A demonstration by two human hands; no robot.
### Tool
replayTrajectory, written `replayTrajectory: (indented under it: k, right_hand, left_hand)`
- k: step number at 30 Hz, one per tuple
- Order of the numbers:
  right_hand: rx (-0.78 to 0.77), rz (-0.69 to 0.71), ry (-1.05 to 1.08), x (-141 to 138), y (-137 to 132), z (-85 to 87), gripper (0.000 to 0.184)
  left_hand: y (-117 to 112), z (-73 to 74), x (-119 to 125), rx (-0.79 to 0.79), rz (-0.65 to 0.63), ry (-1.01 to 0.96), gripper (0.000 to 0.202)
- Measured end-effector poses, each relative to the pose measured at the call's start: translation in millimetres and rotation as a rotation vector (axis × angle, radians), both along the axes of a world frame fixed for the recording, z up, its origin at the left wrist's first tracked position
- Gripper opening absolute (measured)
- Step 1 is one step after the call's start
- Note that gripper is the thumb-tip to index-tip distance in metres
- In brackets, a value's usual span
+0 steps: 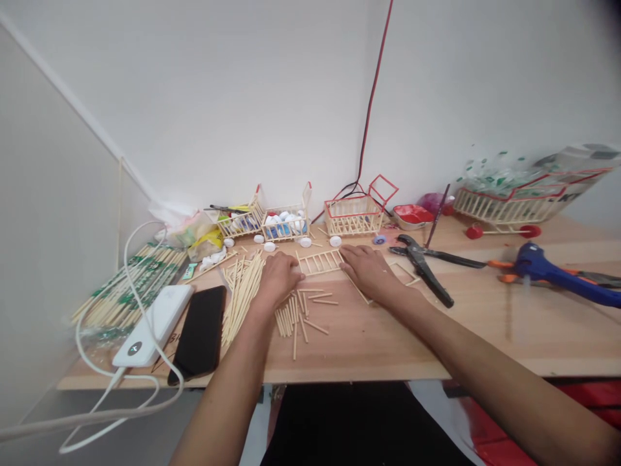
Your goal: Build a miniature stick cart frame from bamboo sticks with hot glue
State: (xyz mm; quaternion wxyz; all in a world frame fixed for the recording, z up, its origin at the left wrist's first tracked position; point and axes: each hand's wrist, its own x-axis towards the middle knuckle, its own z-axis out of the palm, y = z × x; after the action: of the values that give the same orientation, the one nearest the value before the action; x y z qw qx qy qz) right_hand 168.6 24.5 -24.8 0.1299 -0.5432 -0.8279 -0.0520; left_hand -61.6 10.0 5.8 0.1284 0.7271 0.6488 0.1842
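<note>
A small ladder-like frame of thin wooden sticks lies flat on the table between my hands. My left hand has its fingers bent at the frame's left end, with the thumb pointing right. At the opposite end, my right hand rests low, its fingertips closed on the frame's edge; its palm is hidden. Short cut sticks are scattered just in front of the frame. Beside my left wrist is a pile of longer sticks. Another stick frame lies partly hidden behind my right hand.
Small stick carts line the wall, with a larger cart at right. Cutting pliers and a blue glue gun lie right. A phone, a white power bank and packaged sticks occupy the left.
</note>
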Motion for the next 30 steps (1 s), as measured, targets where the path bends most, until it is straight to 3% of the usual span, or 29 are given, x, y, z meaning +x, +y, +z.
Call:
replayTrajectory:
  k: [9, 30]
  right_hand:
    - [0.016, 0.017, -0.024, 0.1, -0.2, -0.6, 0.038]
    - [0.018, 0.034, 0.009, 0.9, -0.9, 0.2, 0.034]
  left_hand:
    - [6.4, -10.3, -0.6, 0.025, 0.043, 0.046, 0.026]
    - [8.6, -11.0, -1.6, 0.007, 0.081, 0.014, 0.027]
